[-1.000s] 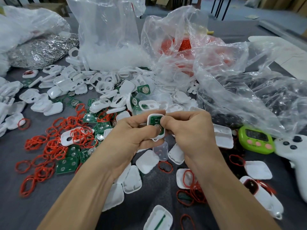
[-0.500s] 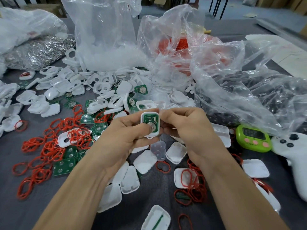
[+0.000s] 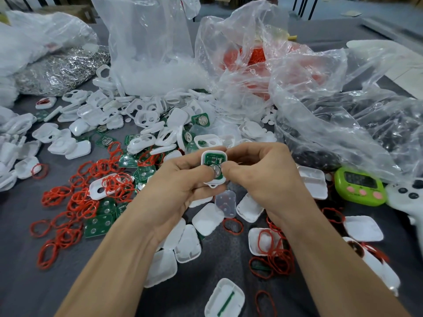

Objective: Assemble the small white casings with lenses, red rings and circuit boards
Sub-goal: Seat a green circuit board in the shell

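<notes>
Now both hands hold one casing above the table: left hand grips it, right hand pinches its edge, thumbs pressing the board in. Uneven thumb pressure could tilt the board or pop it out.

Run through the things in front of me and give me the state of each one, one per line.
White casing: held up, open side toward the camera.
Circuit board: seated inside the casing, coin cell showing.
Left hand: grips the casing, thumb against the coin cell.
Right hand: pinches the casing's right side.
Red rings: loose on the table.
Green timer: lying face up, digits unreadable.
</notes>
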Tool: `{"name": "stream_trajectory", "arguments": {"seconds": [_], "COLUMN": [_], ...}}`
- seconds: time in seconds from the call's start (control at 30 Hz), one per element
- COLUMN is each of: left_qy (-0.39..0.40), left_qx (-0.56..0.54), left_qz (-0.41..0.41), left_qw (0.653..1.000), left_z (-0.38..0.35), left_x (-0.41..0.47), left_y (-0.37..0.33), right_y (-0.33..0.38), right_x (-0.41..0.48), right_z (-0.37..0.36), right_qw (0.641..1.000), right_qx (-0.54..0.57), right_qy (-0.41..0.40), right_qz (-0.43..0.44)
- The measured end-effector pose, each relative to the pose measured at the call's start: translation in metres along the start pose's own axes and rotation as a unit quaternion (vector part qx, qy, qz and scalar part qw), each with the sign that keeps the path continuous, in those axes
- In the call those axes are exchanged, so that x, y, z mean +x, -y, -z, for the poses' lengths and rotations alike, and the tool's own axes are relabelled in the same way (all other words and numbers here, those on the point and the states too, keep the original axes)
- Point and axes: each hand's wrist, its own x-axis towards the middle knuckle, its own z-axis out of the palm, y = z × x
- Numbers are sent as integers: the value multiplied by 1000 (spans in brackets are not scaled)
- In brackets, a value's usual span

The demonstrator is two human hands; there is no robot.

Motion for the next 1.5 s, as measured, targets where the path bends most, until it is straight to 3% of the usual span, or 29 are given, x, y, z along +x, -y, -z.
{"name": "stream_trajectory", "arguments": {"seconds": [0.5, 1.5], "left_qy": [14, -9], "left_qx": [-41, 25], "left_qz": [8, 0], "left_qw": [999, 1000], "left_z": [2, -4], "left_x": [1, 2], "left_y": [1, 5], "right_y": [-2, -3], "right_x": [4, 3], "right_z": [-1, -5], "right_qw": [999, 998], "right_qx": [10, 15], "right_qy": [-20, -32], "right_qz": [-28, -50]}}
